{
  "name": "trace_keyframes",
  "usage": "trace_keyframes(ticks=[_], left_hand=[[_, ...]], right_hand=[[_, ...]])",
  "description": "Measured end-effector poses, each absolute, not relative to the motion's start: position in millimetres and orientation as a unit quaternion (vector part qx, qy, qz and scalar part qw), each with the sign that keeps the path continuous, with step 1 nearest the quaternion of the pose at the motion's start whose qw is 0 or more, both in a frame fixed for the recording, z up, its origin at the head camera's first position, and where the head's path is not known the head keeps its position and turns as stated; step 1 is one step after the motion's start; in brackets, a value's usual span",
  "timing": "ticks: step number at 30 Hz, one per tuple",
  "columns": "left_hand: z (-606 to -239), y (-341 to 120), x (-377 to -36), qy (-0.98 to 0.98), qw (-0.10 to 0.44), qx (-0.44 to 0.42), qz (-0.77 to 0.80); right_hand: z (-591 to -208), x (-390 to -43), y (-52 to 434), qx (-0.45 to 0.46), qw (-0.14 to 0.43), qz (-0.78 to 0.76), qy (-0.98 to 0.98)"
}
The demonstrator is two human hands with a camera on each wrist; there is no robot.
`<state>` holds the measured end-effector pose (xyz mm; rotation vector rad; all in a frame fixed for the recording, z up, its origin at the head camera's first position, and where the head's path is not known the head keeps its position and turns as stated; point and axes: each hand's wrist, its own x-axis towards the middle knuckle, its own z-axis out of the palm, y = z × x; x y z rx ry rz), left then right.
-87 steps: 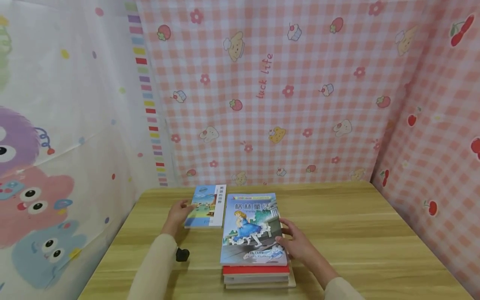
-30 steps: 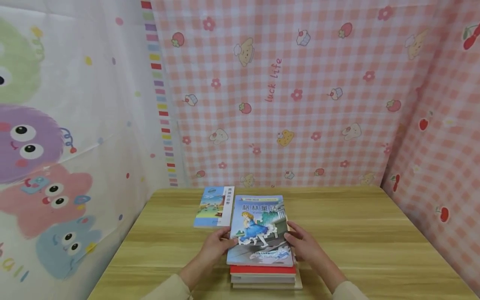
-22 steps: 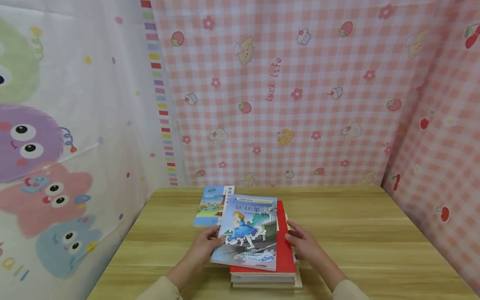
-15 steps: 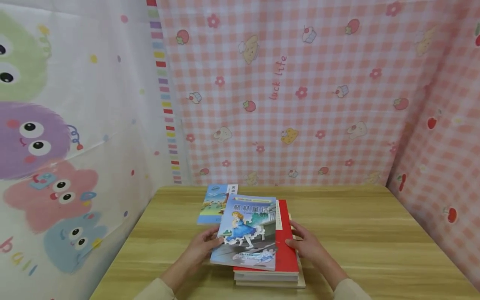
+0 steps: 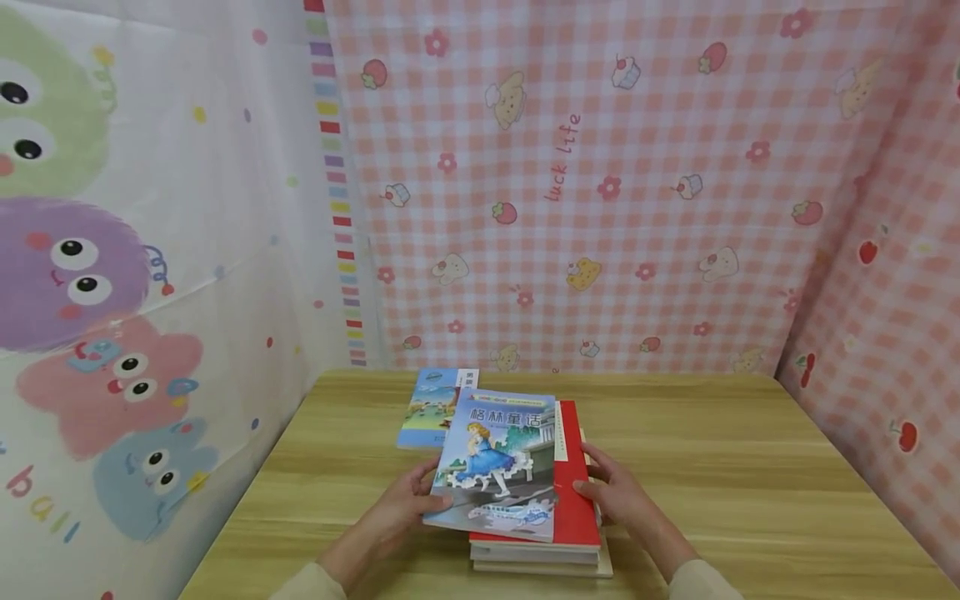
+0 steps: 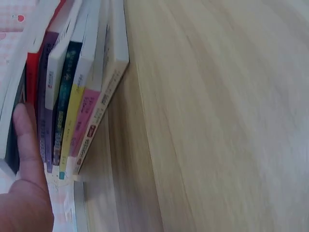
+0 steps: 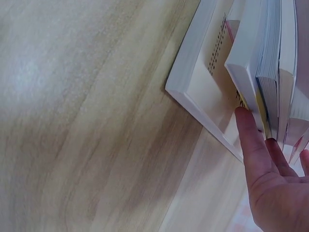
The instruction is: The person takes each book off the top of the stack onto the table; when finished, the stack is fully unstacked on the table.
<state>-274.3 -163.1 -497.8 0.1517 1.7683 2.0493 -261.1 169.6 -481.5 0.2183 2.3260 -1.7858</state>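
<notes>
Fingers of left hand [image 5: 397, 512] pinching left long edge of fairy-tale book [image 5: 498, 462], shifted left off stack [image 5: 540, 550], long axis running away; right hand [image 5: 618, 496] fingers straight against stack's right side, not gripping.

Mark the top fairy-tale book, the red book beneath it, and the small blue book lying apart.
fairy-tale book [image 5: 495, 467], head view, cover illustration.
red book [image 5: 573, 508], head view, exposed right cover strip.
small blue book [image 5: 427, 408], head view, front cover.
</notes>
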Motion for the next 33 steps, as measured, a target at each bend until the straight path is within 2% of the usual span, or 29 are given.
trace_keyframes(ticks=[14,33], left_hand=[[-494.6,-167.6,-277.4,0.6,0.172,0.044,0.78],[-475.0,-249.5,-320.2,0.603,0.086,0.027,0.793]], right_hand=[[-483.9,-259.8,169.6,0.073,0.091,-0.611,0.783],[-484.1,-261.0,170.0,0.081,0.099,-0.61,0.782]])
